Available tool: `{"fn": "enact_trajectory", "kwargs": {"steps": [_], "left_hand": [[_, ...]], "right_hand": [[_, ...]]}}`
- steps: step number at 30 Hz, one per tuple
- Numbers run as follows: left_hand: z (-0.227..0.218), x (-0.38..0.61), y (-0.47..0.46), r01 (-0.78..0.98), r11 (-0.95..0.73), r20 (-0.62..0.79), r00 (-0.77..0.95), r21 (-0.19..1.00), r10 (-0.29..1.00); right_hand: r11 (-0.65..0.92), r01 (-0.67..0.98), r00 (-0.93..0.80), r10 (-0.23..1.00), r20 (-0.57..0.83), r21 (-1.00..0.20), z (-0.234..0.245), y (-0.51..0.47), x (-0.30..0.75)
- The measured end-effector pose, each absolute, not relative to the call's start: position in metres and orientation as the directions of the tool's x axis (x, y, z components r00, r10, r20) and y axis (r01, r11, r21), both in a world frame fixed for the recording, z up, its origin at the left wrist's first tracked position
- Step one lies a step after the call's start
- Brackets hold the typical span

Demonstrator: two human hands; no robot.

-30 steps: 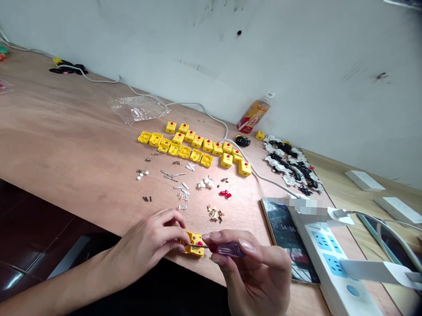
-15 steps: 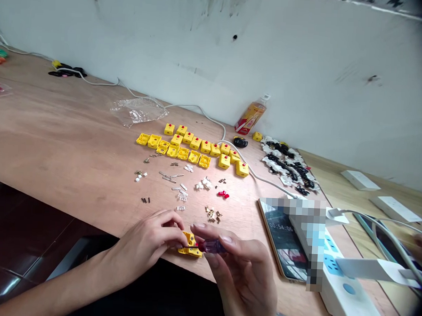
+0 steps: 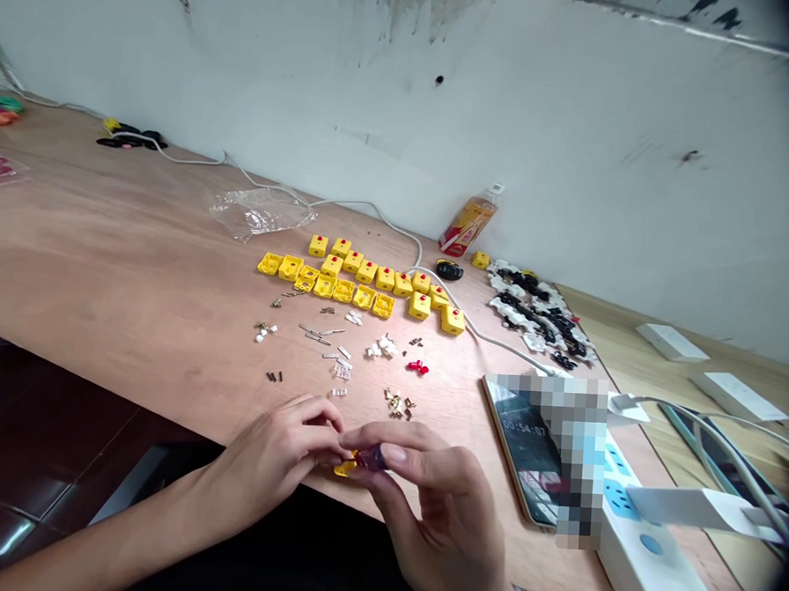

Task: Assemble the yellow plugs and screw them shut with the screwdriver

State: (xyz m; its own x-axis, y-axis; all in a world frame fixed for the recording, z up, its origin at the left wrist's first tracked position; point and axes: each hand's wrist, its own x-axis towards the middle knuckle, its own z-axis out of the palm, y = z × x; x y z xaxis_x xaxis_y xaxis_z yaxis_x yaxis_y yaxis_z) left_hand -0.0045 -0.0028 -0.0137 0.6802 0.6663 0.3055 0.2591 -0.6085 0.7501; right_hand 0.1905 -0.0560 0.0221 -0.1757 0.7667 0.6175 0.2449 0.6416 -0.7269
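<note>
At the table's near edge a small yellow plastic casing [image 3: 344, 467] lies partly hidden under my fingers. My left hand [image 3: 285, 444] is closed at its left side, thumb and fingertips pinched on it. My right hand [image 3: 434, 492] grips a small screwdriver [image 3: 371, 458] by its translucent purple-red handle, which points left at the casing. Fingers and casing hide the screwdriver's tip. Just beyond the hands lie small brass parts [image 3: 398, 406], clear plastic pieces [image 3: 340, 391] and red buttons [image 3: 418, 366].
Rows of yellow casings, open halves [image 3: 344, 290] and closed ones with red buttons [image 3: 419, 306], stand farther back. A phone [image 3: 524, 457] and a white power strip [image 3: 652, 551] lie to the right. Behind are a drink bottle [image 3: 470, 220], a plastic bag [image 3: 259, 213] and a cable.
My right hand has moved left with the screwdriver, so its handle now sits over the yellow casing and covers more of it. My left hand has barely moved.
</note>
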Motion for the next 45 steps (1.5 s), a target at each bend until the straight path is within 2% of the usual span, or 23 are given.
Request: {"fn": "enact_trajectory", "kwargs": {"steps": [4,9,14,19,21,24,26,29,31,34,36,39,41,45], "left_hand": [[-0.014,-0.007,-0.002,0.246,-0.575,0.265,0.702,0.780,0.661],[-0.013,-0.007,-0.001,0.237,-0.573,0.267,0.705,0.784,0.657],[-0.011,-0.007,-0.001,0.276,-0.567,0.229,0.715,0.776,0.661],[-0.013,-0.008,-0.002,0.219,-0.598,0.288,0.717,0.771,0.634],[-0.014,-0.008,-0.002,0.173,-0.598,0.325,0.707,0.782,0.628],[-0.016,-0.008,-0.002,0.139,-0.578,0.343,0.686,0.804,0.642],[-0.017,-0.008,-0.002,0.145,-0.573,0.342,0.676,0.806,0.653],[-0.016,-0.008,-0.003,0.168,-0.560,0.328,0.662,0.811,0.674],[-0.015,-0.008,-0.004,0.186,-0.527,0.294,0.657,0.829,0.694],[-0.016,-0.008,-0.003,0.186,-0.501,0.274,0.655,0.845,0.704],[-0.017,-0.008,-0.003,0.181,-0.520,0.292,0.655,0.835,0.697],[-0.019,-0.008,-0.003,0.182,-0.561,0.326,0.655,0.808,0.682],[-0.020,-0.008,-0.003,0.182,-0.564,0.326,0.658,0.805,0.679],[-0.020,-0.008,-0.003,0.180,-0.538,0.299,0.669,0.823,0.681]], "right_hand": [[0.702,0.286,-0.055,0.691,0.721,-0.652,0.022,-0.053,0.188],[0.618,0.269,-0.229,0.786,0.574,-0.738,0.023,-0.057,0.194],[0.724,0.286,-0.096,0.673,0.733,-0.628,0.020,-0.058,0.194],[0.642,0.264,-0.244,0.767,0.594,-0.720,0.020,-0.062,0.195],[0.661,0.247,-0.218,0.751,0.624,-0.709,0.018,-0.062,0.194],[0.720,0.294,-0.125,0.682,0.721,-0.629,0.016,-0.062,0.194],[0.708,0.311,-0.161,0.697,0.699,-0.634,0.016,-0.062,0.195],[0.642,0.281,-0.239,0.767,0.596,-0.714,0.018,-0.062,0.197],[0.645,0.245,-0.181,0.764,0.619,-0.724,0.018,-0.060,0.196],[0.715,0.224,-0.059,0.688,0.723,-0.662,0.016,-0.057,0.195],[0.718,0.233,-0.122,0.690,0.713,-0.655,0.015,-0.056,0.196],[0.653,0.225,-0.261,0.756,0.601,-0.724,0.016,-0.057,0.197],[0.641,0.198,-0.225,0.766,0.602,-0.742,0.015,-0.057,0.197],[0.698,0.183,-0.049,0.710,0.703,-0.693,0.010,-0.056,0.197]]}}
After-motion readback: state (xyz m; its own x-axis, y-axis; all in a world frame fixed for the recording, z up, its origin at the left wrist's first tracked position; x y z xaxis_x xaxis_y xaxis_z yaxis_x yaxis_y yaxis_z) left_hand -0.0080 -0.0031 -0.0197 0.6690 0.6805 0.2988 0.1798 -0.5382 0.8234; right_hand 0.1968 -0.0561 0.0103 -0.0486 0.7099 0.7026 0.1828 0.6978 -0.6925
